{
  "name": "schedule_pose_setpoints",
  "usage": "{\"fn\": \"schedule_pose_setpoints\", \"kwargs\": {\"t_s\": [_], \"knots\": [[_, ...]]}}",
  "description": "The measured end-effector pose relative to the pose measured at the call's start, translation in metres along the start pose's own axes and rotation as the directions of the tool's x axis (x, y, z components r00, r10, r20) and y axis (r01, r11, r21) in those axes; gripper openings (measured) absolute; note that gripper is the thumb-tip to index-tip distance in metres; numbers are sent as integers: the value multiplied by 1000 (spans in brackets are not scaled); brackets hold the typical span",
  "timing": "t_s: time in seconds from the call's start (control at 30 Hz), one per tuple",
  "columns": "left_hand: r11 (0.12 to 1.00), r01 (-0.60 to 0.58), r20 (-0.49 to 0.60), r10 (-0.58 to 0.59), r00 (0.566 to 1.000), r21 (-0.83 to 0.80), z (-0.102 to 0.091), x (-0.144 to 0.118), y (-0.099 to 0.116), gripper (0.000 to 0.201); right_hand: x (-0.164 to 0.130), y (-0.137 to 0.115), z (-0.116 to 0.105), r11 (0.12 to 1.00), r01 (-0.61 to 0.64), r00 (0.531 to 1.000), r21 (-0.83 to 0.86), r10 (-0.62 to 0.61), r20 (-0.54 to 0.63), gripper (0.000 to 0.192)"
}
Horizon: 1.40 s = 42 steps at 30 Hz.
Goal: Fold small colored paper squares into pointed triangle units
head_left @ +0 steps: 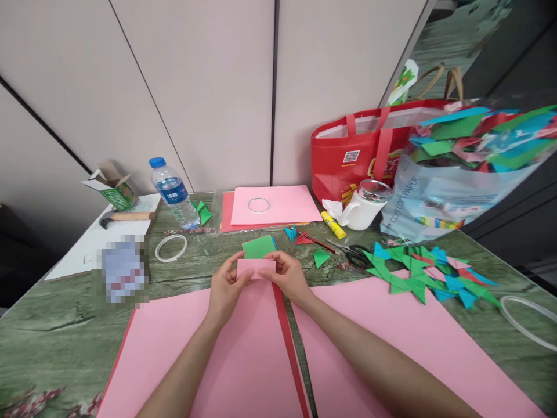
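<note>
A small pink paper [256, 268], seemingly folded into a rectangle, is held up between both hands. My left hand [227, 285] pinches its left end, thumb in front. At the other end, my right hand [289, 278] grips it the same way, fingers closed behind. Just beyond the hands lies a small stack of green paper squares [259, 247] with a blue edge at its right. Beneath my forearms are large pink sheets, one on the left [235, 354] with red showing at its edge, another on the right [369, 331].
Folded paper stars [398, 270], scissors [354, 253], a pencil [322, 242] and a yellow glue stick [333, 225] lie right. Behind stand a white mug [363, 210], a red bag [343, 157] and a plastic bag of folded paper [439, 197]. Left are a water bottle [174, 194] and a hammer [126, 216].
</note>
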<state>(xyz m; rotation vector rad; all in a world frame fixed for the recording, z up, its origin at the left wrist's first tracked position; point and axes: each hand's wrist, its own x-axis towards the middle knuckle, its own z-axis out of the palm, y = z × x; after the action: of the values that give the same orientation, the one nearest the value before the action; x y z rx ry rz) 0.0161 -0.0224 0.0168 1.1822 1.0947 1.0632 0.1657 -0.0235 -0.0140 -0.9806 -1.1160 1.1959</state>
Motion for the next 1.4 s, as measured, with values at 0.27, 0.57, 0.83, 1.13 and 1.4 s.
{"fn": "schedule_pose_setpoints", "kwargs": {"t_s": [0.27, 0.57, 0.83, 1.13, 1.4], "knots": [[995, 67, 48, -64, 997, -78, 0, 1, -1, 34, 1, 3, 0, 999, -2, 999, -42, 1, -34, 28], [985, 112, 25, -110, 994, -128, -1, 2, -7, 32, 0, 1, 0, 999, -19, 999, -43, 18, -34, 21], [976, 150, 5, -151, 989, -157, 1, 1, -5, 29, -1, -1, 0, 999, -11, 999, -53, 9, -49, 19], [971, 153, 7, -155, 988, -182, 2, 2, -5, 31, 0, 1, -1, 996, -22, 997, -89, 14, -81, 26], [971, 146, 21, -145, 989, -190, 1, 3, -8, 35, 0, -1, -1, 999, -26, 997, -39, 23, -78, 19]]}}
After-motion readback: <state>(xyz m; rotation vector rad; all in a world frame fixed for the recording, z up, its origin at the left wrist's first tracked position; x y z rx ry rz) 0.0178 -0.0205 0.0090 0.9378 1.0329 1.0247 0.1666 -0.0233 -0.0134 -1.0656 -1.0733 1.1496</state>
